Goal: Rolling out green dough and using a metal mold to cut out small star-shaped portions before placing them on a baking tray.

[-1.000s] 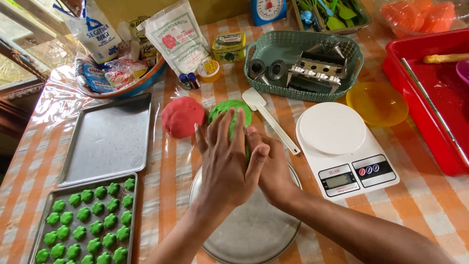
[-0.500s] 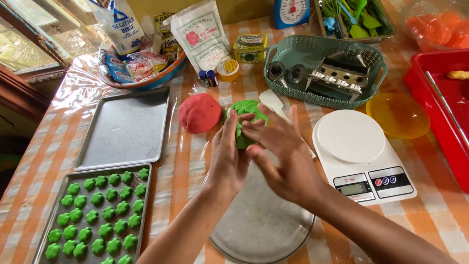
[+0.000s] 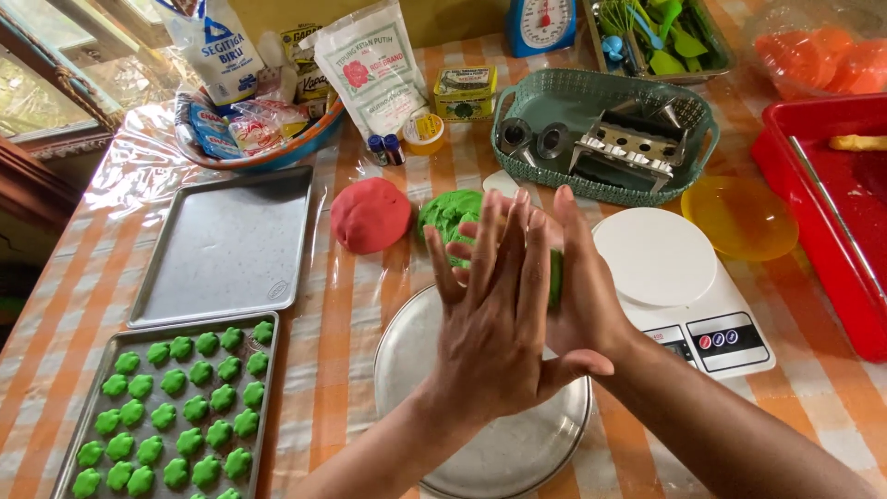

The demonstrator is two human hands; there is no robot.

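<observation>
The left hand (image 3: 490, 314) and the right hand (image 3: 577, 296) are pressed palm to palm, fingers straight and pointing away from the person; between the palms sits a piece of green dough (image 3: 554, 277), of which only a thin edge shows at the right hand's fingers; both hands are flat and clamped on that piece, not curled into a fist.

Directly beneath the hands lies a round metal plate (image 3: 416, 370), bare where it shows; just beyond the fingertips rests a larger lump of green dough (image 3: 448, 214), partly hidden by the fingers, and beside it, further to the left-hand side, a red dough ball (image 3: 370, 214); whether the two lumps touch cannot be told.

Just past the right hand stands a white kitchen scale (image 3: 674, 277) with a round platform, and beyond that a shallow yellow bowl (image 3: 739, 217); further out on that side is a red plastic tray (image 3: 813, 185).

To the left of the left hand lies an empty baking tray (image 3: 226, 245); nearer the person on the same side, a second baking tray (image 3: 111, 356) holds rows of small green cookies (image 3: 176, 407).

Ahead of the fingertips sits a teal basket (image 3: 601, 88) holding metal press parts; left of it stand a white flour bag (image 3: 370, 65) and a bowl of packets (image 3: 240, 129); all rests on an orange checked tablecloth (image 3: 342, 305) under clear plastic.
</observation>
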